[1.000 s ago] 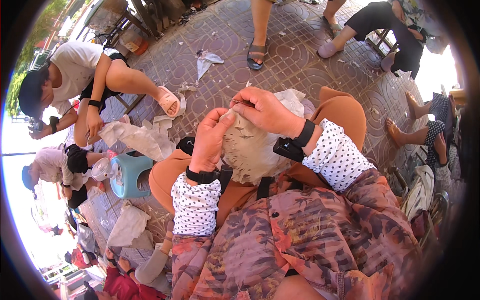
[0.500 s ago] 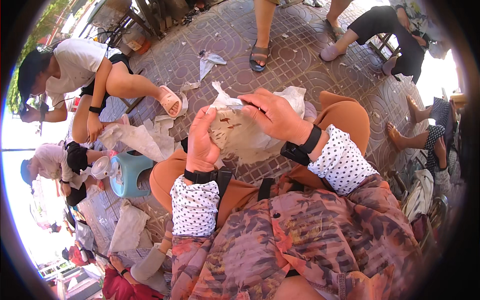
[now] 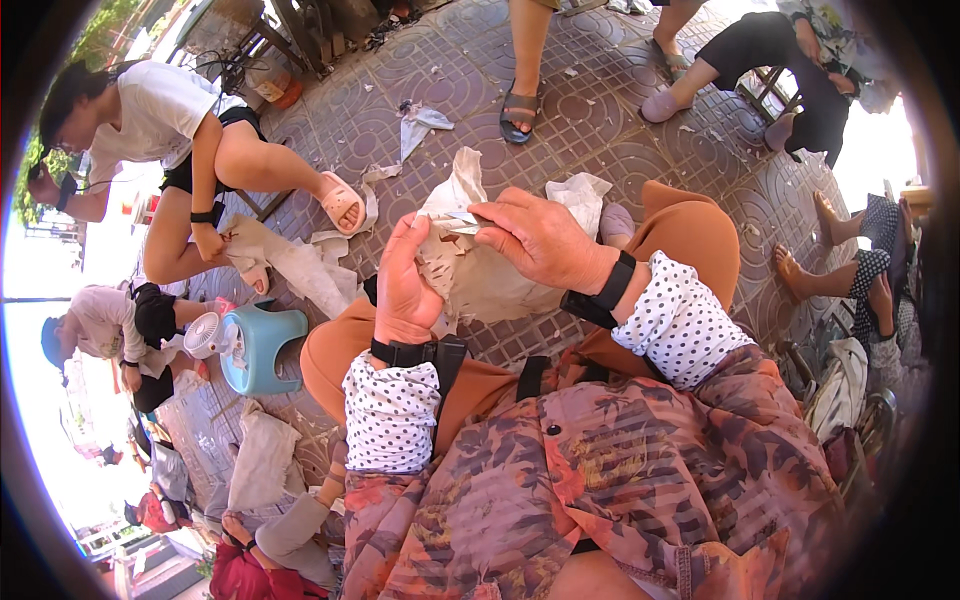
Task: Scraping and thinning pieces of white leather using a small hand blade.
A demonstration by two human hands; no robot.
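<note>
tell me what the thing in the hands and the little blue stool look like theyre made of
Crumpled sheet, held by left hand and right hand: probably paper or thin dried husk, matte beige, creased with torn edges. Blue stool: likely moulded plastic, smooth with a slight sheen.

A patterned paved floor (image 3: 600,120) carries torn paper scraps (image 3: 415,125) and a teal stool (image 3: 262,345).

The left hand (image 3: 405,285) covers the near edge of the crumpled paper (image 3: 480,270); the thing pinched in the right hand (image 3: 540,240) is too small to tell.
</note>
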